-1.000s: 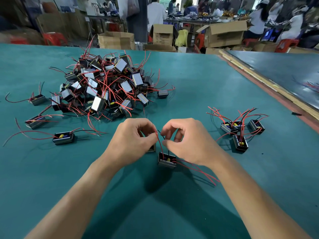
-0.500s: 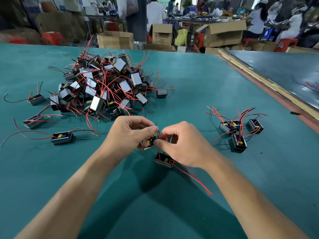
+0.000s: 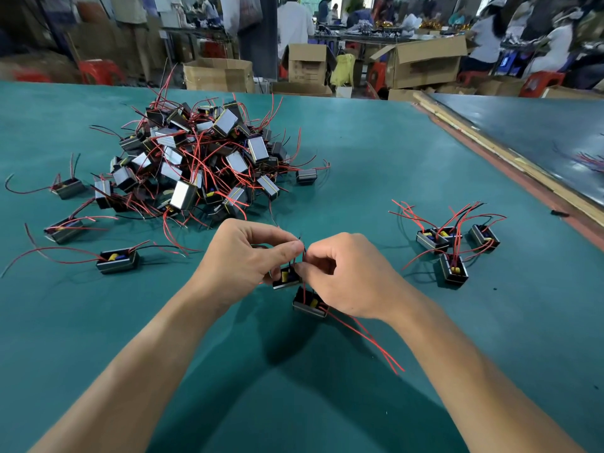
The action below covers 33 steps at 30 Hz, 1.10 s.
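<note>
Above the green table [image 3: 359, 165], left hand [image 3: 242, 259] grips a black casing [image 3: 286, 278] (yellow component inside), right hand [image 3: 346, 276] pinching its wires [image 3: 304, 250].

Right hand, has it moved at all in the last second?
Yes. The right hand, pinching a wire, has shifted slightly left, away from the four modules and closer to the left hand holding a module.

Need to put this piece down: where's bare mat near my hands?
Bare teal mat lies between the tangled pile of small black red-wired boxes and the four-box cluster, and nearer you than that cluster. Crowded: left of the left hand, among loose boxes.
</note>
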Each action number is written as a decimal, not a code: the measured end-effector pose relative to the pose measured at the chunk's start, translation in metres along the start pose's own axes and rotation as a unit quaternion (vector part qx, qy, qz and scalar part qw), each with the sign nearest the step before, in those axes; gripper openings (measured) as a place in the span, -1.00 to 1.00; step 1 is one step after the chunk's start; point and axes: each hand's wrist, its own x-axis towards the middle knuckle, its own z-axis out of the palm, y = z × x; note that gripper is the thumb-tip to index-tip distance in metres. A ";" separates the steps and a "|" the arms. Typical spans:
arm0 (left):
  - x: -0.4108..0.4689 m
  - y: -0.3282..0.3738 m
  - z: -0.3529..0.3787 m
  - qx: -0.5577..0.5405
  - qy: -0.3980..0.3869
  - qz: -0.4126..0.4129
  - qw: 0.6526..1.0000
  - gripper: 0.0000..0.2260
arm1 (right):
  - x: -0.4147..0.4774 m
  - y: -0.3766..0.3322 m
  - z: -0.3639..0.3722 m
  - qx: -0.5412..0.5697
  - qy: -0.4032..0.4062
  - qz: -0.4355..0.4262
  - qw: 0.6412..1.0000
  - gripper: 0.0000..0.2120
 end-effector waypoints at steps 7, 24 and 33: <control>0.000 -0.001 0.001 0.006 -0.008 0.001 1.000 -0.94 | -0.001 0.003 0.001 0.013 -0.022 -0.015 1.000 -0.59; -0.002 -0.001 -0.003 0.079 -0.046 -0.005 0.996 -0.90 | 0.004 0.008 -0.009 0.118 0.078 -0.027 0.990 -0.93; -0.002 -0.002 -0.003 0.078 -0.045 0.013 0.996 -0.90 | 0.003 0.007 -0.011 0.122 0.067 -0.019 0.990 -0.91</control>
